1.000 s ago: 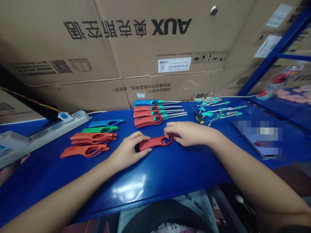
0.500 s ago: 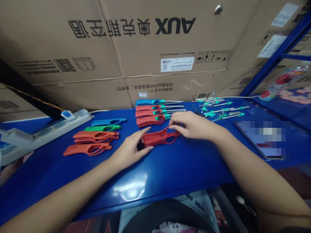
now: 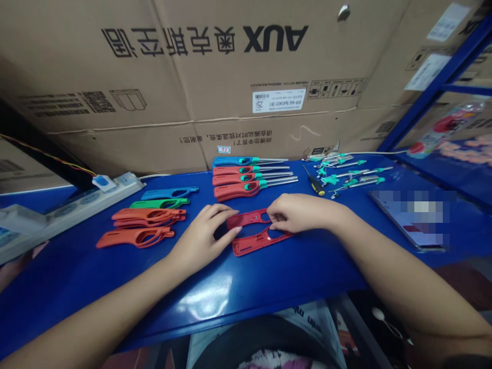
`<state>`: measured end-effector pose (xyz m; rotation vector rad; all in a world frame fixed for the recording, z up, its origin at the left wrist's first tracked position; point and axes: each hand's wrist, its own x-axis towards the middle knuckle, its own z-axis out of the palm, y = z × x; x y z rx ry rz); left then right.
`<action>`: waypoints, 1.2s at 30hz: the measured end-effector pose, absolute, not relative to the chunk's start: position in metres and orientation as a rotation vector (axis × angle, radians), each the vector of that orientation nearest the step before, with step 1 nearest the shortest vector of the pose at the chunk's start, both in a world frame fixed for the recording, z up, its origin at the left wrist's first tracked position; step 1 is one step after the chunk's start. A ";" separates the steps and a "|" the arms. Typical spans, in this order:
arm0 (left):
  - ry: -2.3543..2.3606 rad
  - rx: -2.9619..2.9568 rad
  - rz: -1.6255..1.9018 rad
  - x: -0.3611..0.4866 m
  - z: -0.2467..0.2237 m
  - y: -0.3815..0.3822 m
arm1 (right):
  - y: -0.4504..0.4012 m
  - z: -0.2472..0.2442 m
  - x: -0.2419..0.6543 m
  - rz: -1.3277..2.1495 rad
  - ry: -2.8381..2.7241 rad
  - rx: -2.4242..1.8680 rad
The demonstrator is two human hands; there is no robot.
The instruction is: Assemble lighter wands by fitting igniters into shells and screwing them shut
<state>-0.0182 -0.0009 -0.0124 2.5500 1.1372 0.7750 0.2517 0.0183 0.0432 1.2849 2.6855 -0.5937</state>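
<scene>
Two red shell halves lie side by side on the blue table (image 3: 184,287), a rear one (image 3: 246,219) and a front one (image 3: 249,244). At their left ends is my left hand (image 3: 203,233), thumb and fingers apart, fingertips close to the rear half. My right hand (image 3: 298,214) has its fingers bent and pinched together over the right ends, by the trigger openings; what lies between the fingertips is hidden. Behind them rest several lighters with metal tubes, including a red one (image 3: 236,191) and a blue one (image 3: 228,161).
Orange shells (image 3: 123,237), a green shell (image 3: 142,204) and a blue shell (image 3: 161,194) lie left, near a power strip (image 3: 80,202). Right are tube assemblies (image 3: 369,181), a screwdriver (image 3: 317,186), a phone (image 3: 400,218) and a bottle (image 3: 442,130). Cardboard (image 3: 215,102) stands behind.
The red shell, earlier between both hands, now shows as two separate halves, one nearer me. My right hand has moved slightly towards me, uncovering the screwdriver.
</scene>
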 end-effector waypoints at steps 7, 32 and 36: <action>1.025 2.698 0.565 -0.013 -0.003 -0.019 | 0.021 0.041 0.259 -0.517 2.847 1.247; 0.982 2.803 0.513 -0.023 -0.014 0.000 | 0.030 0.015 0.260 -0.257 3.066 1.116; 0.966 2.800 0.540 -0.024 -0.016 0.001 | 0.030 0.010 0.265 -0.242 3.146 1.113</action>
